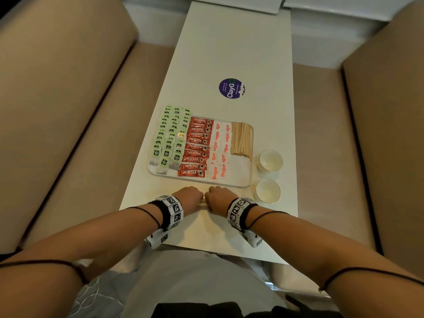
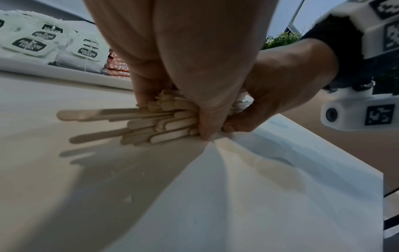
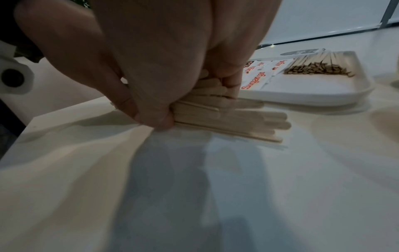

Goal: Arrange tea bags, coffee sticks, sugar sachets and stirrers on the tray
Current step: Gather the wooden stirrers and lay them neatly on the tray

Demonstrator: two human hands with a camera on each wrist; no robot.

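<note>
A white tray [image 1: 241, 173] holds rows of green-tagged tea bags [image 1: 171, 138], red coffee sticks [image 1: 197, 148], sugar sachets [image 1: 220, 152] and a pile of wooden stirrers [image 1: 242, 138] at its far right. In front of the tray, my left hand [image 1: 191, 198] and right hand [image 1: 218, 198] meet knuckle to knuckle. Together they grip a loose bundle of stirrers [image 2: 151, 119] against the table top. The left hand [image 2: 194, 76] curls round one end, with uneven stirrer tips poking out. Round the other end curls the right hand [image 3: 164, 68], and there too the bundle's [image 3: 237, 117] tips fan out.
Two white cups [image 1: 270, 160] [image 1: 268, 190] stand right of the tray. A round purple sticker [image 1: 231, 88] lies farther back on the long white table [image 1: 229, 42]. Beige sofa cushions [image 1: 68, 111] flank the table on both sides. The tray's near right corner [image 3: 302, 88] is bare.
</note>
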